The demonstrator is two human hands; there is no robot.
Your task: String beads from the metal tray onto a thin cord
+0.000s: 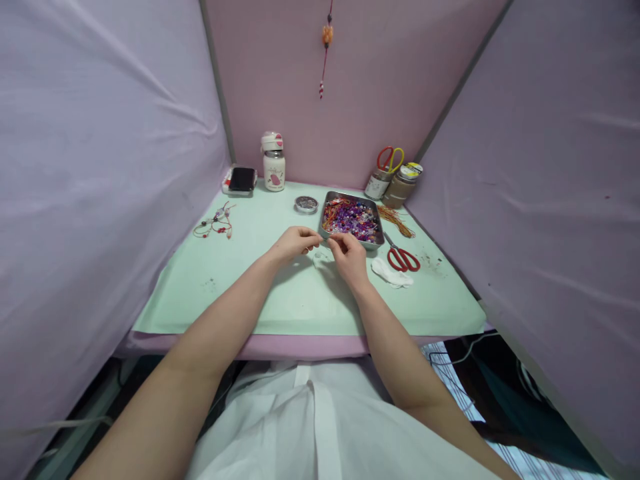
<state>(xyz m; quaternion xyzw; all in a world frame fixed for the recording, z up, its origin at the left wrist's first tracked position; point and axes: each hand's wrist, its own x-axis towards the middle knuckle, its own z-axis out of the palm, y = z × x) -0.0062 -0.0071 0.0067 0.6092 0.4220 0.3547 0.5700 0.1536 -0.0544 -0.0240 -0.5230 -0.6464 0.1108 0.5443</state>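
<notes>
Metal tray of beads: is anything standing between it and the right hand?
Nothing visible. The right hand is at the near side of the open metal tray; the red-handled scissors and white cloth lie to the hand's right, outside that path.

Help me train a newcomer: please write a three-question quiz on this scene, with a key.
1. Which of these lies nearest the red scissors lying flat?
a) the dark-screened phone
b) the white cloth
c) the hanging beaded string
2. True or false: the white bottle stands to the left of the metal tray.
3. How are the left hand and right hand placed relative to each other?

Key: 1. b. 2. True. 3. Close together, by the tray's near side.
</notes>
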